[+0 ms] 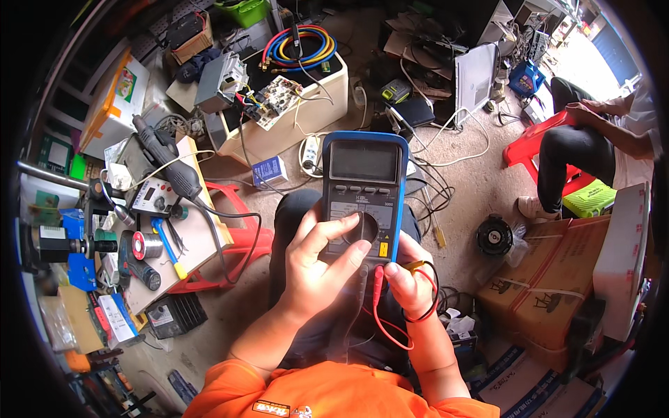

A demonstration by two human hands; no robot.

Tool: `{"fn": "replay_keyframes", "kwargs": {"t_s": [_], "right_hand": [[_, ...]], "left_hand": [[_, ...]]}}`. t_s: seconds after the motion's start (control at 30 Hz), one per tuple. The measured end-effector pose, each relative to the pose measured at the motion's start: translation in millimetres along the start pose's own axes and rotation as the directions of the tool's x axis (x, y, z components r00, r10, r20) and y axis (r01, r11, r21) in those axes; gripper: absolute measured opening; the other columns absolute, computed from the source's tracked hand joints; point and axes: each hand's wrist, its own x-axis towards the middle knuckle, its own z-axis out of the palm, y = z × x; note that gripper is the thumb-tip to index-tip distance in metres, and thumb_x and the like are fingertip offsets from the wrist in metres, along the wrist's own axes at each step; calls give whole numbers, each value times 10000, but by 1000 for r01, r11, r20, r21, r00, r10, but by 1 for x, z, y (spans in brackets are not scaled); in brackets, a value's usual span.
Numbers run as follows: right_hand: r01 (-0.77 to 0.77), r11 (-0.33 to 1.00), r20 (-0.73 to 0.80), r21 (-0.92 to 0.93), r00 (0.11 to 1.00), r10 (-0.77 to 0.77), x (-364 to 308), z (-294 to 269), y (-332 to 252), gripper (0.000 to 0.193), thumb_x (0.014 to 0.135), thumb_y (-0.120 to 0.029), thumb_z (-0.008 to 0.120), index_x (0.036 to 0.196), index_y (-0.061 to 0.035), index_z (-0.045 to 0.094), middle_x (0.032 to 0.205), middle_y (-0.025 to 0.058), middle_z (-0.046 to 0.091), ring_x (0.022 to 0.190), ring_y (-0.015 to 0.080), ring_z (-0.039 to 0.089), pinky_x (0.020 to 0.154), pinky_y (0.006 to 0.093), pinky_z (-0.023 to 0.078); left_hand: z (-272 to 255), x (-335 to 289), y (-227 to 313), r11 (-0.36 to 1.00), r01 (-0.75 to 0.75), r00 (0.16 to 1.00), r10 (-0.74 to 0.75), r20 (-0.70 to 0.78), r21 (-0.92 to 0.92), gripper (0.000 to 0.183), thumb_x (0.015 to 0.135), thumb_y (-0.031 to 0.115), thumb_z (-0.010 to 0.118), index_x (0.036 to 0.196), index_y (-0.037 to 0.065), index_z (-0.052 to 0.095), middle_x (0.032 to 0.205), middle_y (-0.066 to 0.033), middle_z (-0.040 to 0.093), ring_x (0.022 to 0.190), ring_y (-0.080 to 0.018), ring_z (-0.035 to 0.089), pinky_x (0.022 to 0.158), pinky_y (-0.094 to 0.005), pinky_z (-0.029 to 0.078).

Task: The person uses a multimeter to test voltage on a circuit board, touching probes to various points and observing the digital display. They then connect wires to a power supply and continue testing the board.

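The multimeter (387, 209) at frame centre carries pale lettering (362, 198) below its screen (362, 161). Left to right, a blue box (270, 171) shows white print, the left hand (312, 272) pinches the dial (370, 227), the right hand (412, 289) clasps the multimeter's lower right edge, and a cardboard box (550, 258) bears dark markings.

Table (198, 239): 1 white control unit (152, 198), 1 blue-yellow tool (167, 244) | Floor (446, 272): 1 black round part (494, 235), 1 blue-white box (270, 172)
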Motion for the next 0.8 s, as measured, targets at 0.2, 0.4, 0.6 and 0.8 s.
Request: {"fn": "replay_keyframes", "kwargs": {"t_s": [0.2,0.4,0.6,0.8], "right_hand": [[-11,1000,5,-16,1000,11,0,-2,-2,673,915,-152,665,1494,89,419,1430,182,567,1292,247,559,1110,372,415],[-9,1000,21,7,1000,9,1,3,-4,687,917,-167,664,1496,98,408,1431,183,563,1298,248,551,1111,371,412],[6,1000,34,28,999,-7,3,2,-2,697,924,-205,670,1495,99,409,1427,178,564,1296,243,549,1110,367,411],[-7,1000,29,23,1000,7,5,1,0,711,915,-228,687,1487,98,418,1413,170,575,1283,242,559,1105,368,416]], "left_hand": [[1,2,5,997,-24,1000,24,-2,73,320,884,6,715,1200,-21,668,1272,-171,617,1169,-259,616,1036,-367,470],[-1,1,4,993,-48,998,51,-20,112,335,861,-7,707,1196,-8,694,1241,-200,628,1117,-300,660,981,-367,511],[-2,2,8,995,-23,1000,23,1,94,307,890,24,690,1194,-19,683,1268,-184,615,1160,-283,623,1031,-375,471],[-2,1,5,987,-62,997,68,-42,148,349,846,-6,724,1194,5,694,1255,-222,609,1105,-322,669,968,-380,524]]}}
